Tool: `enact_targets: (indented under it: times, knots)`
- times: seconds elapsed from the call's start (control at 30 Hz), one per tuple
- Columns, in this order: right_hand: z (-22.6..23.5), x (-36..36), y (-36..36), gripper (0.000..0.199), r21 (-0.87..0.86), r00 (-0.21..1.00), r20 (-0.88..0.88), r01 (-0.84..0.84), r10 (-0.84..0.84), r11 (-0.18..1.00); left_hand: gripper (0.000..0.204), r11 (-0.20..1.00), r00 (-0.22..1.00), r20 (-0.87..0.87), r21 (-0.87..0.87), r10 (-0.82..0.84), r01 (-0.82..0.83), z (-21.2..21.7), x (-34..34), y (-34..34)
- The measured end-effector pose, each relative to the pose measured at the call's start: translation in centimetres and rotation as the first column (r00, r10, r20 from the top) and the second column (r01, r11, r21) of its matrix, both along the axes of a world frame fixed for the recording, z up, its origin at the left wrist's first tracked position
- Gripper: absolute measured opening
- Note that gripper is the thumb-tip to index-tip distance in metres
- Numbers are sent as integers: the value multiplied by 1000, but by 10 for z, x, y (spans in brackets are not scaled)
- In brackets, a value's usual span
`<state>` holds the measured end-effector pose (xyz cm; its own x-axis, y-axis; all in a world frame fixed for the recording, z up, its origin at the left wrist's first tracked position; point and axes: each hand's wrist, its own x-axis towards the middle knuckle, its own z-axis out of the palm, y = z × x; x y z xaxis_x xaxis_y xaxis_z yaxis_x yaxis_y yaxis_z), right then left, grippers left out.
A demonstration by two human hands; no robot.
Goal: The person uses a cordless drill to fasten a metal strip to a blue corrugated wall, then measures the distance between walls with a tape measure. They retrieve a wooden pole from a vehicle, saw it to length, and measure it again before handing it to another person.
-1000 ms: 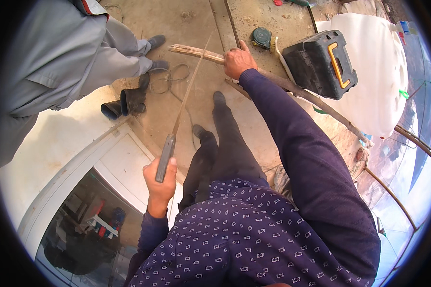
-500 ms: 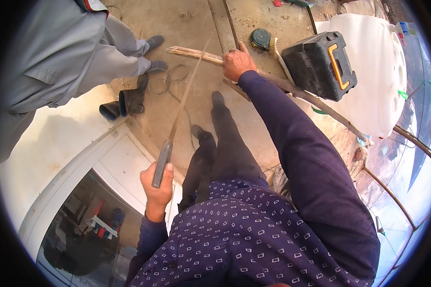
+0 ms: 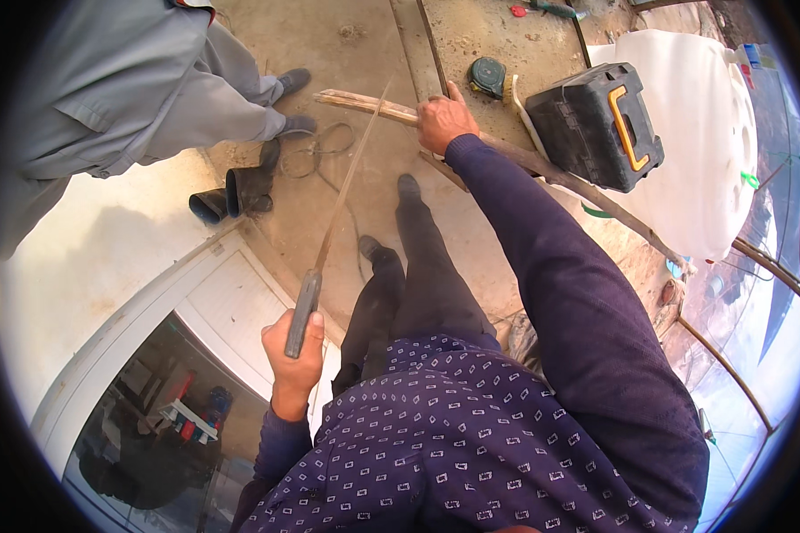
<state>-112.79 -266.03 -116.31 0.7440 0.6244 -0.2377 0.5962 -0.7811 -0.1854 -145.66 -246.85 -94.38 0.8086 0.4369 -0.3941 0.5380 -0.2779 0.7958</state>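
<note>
Left hand (image 3: 292,355) slightly lower than before, fist closed on long saw (image 3: 329,240); right hand (image 3: 443,121) gripping wooden stick (image 3: 369,105).

Bare concrete floor (image 3: 356,53), dusty and sunlit, so it's outdoors or on a roof. White panelled frame (image 3: 213,302) lower left with a dark opening (image 3: 142,417) under it. Big white tank (image 3: 702,142) on the right, thin metal rods (image 3: 729,373) curving past.

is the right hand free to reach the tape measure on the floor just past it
Probably not as things stand: the right hand is wrapped around the wooden stick. The tape measure lies close beyond it with bare floor between, so only the grip holds it back.
</note>
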Motion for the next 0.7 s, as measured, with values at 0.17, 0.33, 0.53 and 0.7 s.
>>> enact_targets:
  times: [0.17, 0.33, 0.53, 0.7]
  knots:
    - [-4, -3, -2, 20, 38, 999, 48, -25, 23, 999, 31, 1000, 988, 152, -16, 10, -8, -82, 135, -26]
    - [9, -7, 9, 21, -25, 999, -51, -16, 15, 1000, 34, 1000, 932, 361, 13, -31, 28, -153, 146, -13]
    - [2, 1, 1, 22, -21, 1000, -15, 2, -2, 1000, 23, 998, 995, 78, -10, 60, -59, 6, 20, -11]
    - [-5, -3, -3, 22, 8, 998, 57, -28, 28, 1000, 37, 1000, 929, 370, 6, 4, -7, -128, 189, -30]
